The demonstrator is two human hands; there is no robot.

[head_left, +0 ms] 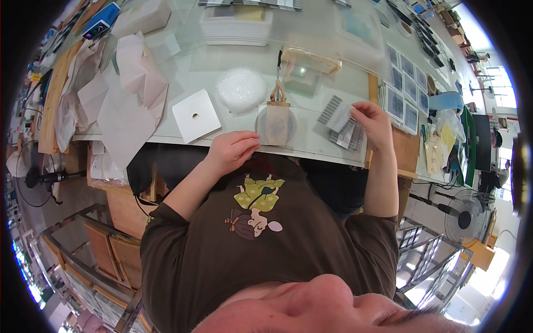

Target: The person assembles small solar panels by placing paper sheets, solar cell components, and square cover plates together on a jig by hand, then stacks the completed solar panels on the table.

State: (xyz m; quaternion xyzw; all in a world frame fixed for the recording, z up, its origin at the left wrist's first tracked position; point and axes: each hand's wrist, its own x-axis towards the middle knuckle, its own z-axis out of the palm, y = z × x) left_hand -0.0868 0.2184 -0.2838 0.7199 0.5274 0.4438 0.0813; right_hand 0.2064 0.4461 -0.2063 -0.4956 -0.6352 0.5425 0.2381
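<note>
Bright, fairly even light fills the room, strongest at the right, where the windows (499, 83) burn out to white. The pale worktop (194, 69) shows a soft sheen and faint shadows; the grey strips (351, 135) look slightly soft. Fisheye distortion bends the outer edges into black.

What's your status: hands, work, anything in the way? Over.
Left hand at round pad's edge, contact unclear. Right hand pinches pale strip over striped pieces. White mound beyond, off both hands.
</note>
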